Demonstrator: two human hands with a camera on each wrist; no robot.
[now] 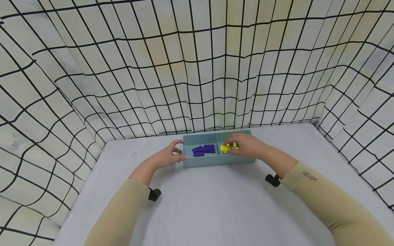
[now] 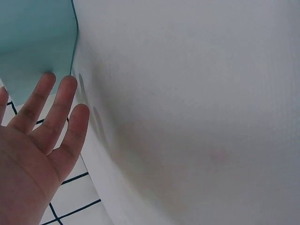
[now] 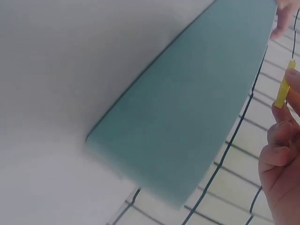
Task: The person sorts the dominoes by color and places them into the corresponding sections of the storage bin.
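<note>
Head view: a light blue two-compartment tray (image 1: pixel 215 161) sat on the grey table (image 1: pixel 215 205), just above the middle of the frame, close to the black-gridded white backdrop (image 1: pixel 197 68). A divider split the tray into a left and a right half.

Left half held several purple flat pieces (image 1: pixel 203 150), lying together near the divider. Right half held yellow flat pieces (image 1: pixel 227 147), partly covered by the right hand.

Right hand (image 1: pixel 246 145) reached over the tray's right compartment, fingers bent down onto the yellow pieces. Right wrist view, right edge of frame: fingertips (image 3: pixel 293 79) pinched a thin yellow piece (image 3: pixel 282 90) edge-on, above the tray's teal outer wall (image 3: pixel 187 108). So the right hand was gripping one yellow piece.

Left hand (image 1: pixel 170 155) lay at the tray's left end, thumb and fingers loosely curved near the short wall, nothing held. Left wrist view, lower left of frame: fingers (image 2: pixel 56 108) straight and relaxed, tips just beside the tray's corner (image 2: pixel 42 42); contact with the wall could not be told.

Both forearms wore tan sleeves (image 1: pixel 323 198); a small black camera mount (image 1: pixel 272 180) showed at each wrist.
</note>
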